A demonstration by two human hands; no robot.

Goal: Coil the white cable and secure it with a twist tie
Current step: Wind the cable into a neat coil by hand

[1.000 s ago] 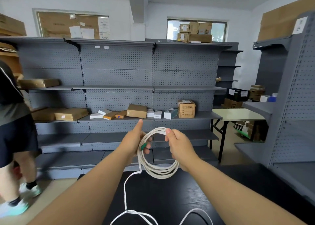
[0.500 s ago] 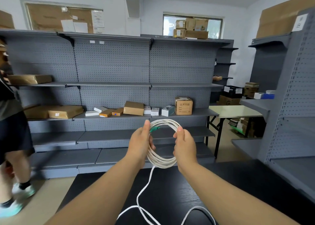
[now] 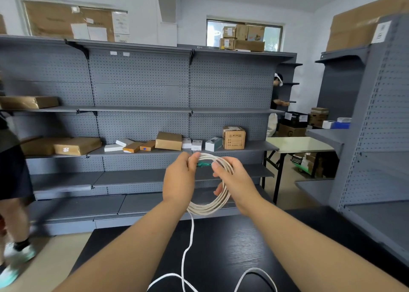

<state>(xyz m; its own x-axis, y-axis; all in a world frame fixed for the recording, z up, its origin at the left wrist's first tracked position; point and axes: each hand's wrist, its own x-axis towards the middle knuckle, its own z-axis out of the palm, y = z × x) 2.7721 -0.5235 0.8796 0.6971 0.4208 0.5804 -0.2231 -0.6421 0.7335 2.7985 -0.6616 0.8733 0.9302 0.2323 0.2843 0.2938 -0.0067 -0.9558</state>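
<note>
I hold a coil of white cable (image 3: 212,205) in the air above a black table (image 3: 232,247). My left hand (image 3: 180,181) grips the coil's upper left side, thumb on top. My right hand (image 3: 234,181) grips its upper right side, fingers wrapped around the loops. A green piece (image 3: 203,164), perhaps the twist tie or a plug, shows between my thumbs at the coil's top. One loose strand (image 3: 188,247) hangs from the coil's bottom down to the table, where it lies in loops (image 3: 254,274).
Grey pegboard shelving (image 3: 141,88) stands behind the table, with cardboard boxes (image 3: 234,137) and small packages on its middle shelf. Another grey shelf unit (image 3: 376,136) rises at the right. A person (image 3: 13,170) walks at the left edge; another person (image 3: 277,92) stands far back.
The coil has shifted right and the green piece has gone from the left side to the top between my thumbs. My right hand has wrapped further around the loops.
</note>
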